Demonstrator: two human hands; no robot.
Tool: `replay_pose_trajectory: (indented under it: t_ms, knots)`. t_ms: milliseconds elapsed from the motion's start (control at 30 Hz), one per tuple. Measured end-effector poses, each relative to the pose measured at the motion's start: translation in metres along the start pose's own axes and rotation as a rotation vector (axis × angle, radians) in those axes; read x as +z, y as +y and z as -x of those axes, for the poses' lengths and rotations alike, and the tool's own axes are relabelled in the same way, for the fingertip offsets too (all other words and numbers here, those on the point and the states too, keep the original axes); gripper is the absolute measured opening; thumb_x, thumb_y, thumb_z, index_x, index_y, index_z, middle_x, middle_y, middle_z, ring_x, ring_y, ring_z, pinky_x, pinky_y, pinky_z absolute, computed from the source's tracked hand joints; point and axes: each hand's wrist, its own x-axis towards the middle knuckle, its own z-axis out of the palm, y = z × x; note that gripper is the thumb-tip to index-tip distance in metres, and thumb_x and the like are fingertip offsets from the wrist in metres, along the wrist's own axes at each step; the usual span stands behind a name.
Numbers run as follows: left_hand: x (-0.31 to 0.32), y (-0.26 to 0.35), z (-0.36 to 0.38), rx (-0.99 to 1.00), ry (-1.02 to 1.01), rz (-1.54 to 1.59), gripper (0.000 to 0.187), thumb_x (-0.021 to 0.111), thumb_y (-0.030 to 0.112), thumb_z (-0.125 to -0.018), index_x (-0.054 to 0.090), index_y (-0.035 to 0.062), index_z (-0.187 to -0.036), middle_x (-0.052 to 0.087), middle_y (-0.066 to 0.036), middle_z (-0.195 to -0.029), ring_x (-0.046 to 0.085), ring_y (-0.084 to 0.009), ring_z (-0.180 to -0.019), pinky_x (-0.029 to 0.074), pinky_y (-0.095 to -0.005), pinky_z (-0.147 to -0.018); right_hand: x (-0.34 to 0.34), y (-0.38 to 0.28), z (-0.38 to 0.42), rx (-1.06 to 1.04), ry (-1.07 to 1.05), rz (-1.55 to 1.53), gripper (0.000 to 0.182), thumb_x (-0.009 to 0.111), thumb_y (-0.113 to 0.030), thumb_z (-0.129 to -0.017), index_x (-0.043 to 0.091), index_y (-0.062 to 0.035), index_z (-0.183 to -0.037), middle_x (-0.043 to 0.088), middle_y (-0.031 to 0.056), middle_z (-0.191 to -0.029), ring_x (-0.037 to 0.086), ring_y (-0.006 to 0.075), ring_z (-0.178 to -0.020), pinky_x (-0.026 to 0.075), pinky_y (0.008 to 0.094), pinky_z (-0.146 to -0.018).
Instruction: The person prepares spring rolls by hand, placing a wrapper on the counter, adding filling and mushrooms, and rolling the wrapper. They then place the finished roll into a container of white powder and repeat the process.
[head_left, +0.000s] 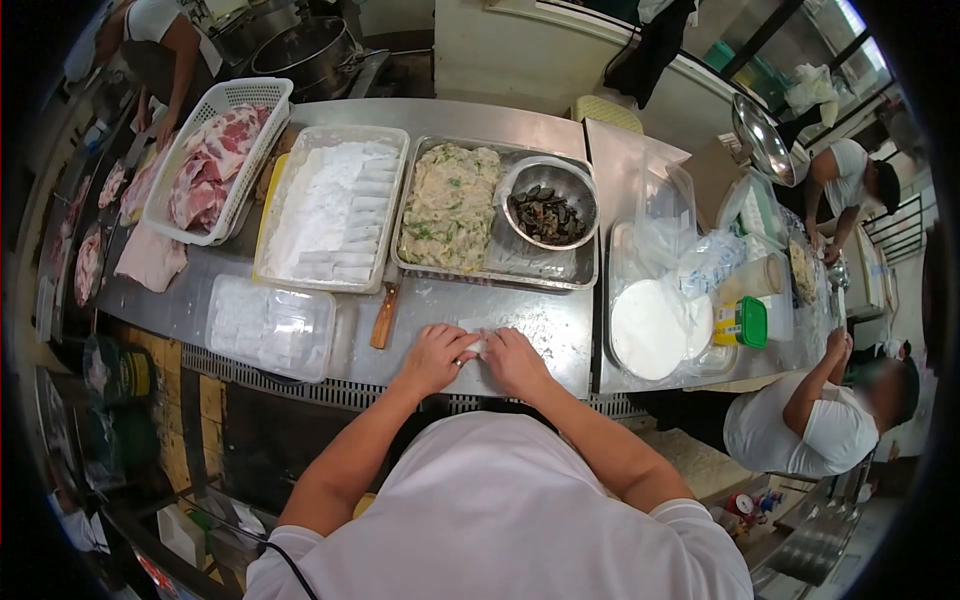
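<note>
My left hand (437, 358) and my right hand (514, 363) meet low over the steel table's front part. Fingers of both are closed on a small white wrapper (478, 345), mostly hidden by the fingertips. Beyond them is a metal tray (540, 268) with a slab of pale minced filling flecked with green (449, 207) and a steel bowl (549, 163) of dark pieces. A white tray (330, 285) to the left has white rolls lined up (368, 215) beside white powder. A knife with a wooden handle (384, 318) lies left of my hands.
Round white sheets (650, 328) and a green-lidded tub (741, 322) are at the right. A clear plastic box (272, 325) sits front left, with a basket of raw meat (216, 170) behind. Other people work at the far left and right.
</note>
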Motion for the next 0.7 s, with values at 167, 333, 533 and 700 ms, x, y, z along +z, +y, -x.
replay_pose_trajectory:
  t_ms: [167, 333, 533, 700]
  knots:
    - [0.003, 0.001, -0.004, -0.037, -0.015, -0.027, 0.037, 0.081, 0.023, -0.093, 0.077, 0.0118, -0.128, 0.071, -0.008, -0.119, 0.064, -0.0329, -0.114, 0.049, -0.0476, -0.099, 0.007, 0.003, 0.003, -0.045, 0.041, 0.064, 0.037, 0.074, -0.016, -0.097, 0.067, -0.0017, -0.131, 0.064, 0.0188, -0.121, 0.062, 0.0388, -0.111, 0.053, 0.0465, -0.098]
    - [0.002, 0.001, -0.004, -0.027, -0.027, -0.034, 0.038, 0.082, 0.026, -0.093, 0.075, 0.0113, -0.128, 0.07, -0.009, -0.119, 0.063, -0.0337, -0.114, 0.049, -0.0483, -0.1, -0.021, -0.009, -0.004, 0.14, -0.018, -0.072, 0.055, 0.076, -0.019, -0.097, 0.061, 0.0, -0.146, 0.067, 0.0199, -0.119, 0.067, 0.0424, -0.111, 0.056, 0.0483, -0.097]
    - [0.002, 0.002, -0.003, -0.044, -0.023, -0.025, 0.038, 0.083, 0.026, -0.092, 0.075, 0.0115, -0.126, 0.07, -0.009, -0.119, 0.063, -0.0335, -0.114, 0.049, -0.0487, -0.1, -0.088, 0.048, -0.054, 0.587, -0.001, 0.026, 0.068, 0.076, -0.029, -0.093, 0.057, 0.0055, -0.148, 0.079, 0.0263, -0.09, 0.079, 0.043, -0.083, 0.065, 0.051, -0.077]
    - [0.005, 0.002, 0.001, -0.031, -0.022, -0.027, 0.038, 0.083, 0.024, -0.092, 0.075, 0.0124, -0.127, 0.071, -0.009, -0.119, 0.064, -0.0332, -0.115, 0.048, -0.0482, -0.1, -0.119, 0.045, -0.103, 0.705, -0.462, -0.066, 0.057, 0.073, -0.023, -0.092, 0.063, 0.008, -0.139, 0.078, 0.0258, -0.088, 0.078, 0.034, -0.068, 0.063, 0.0432, -0.058]
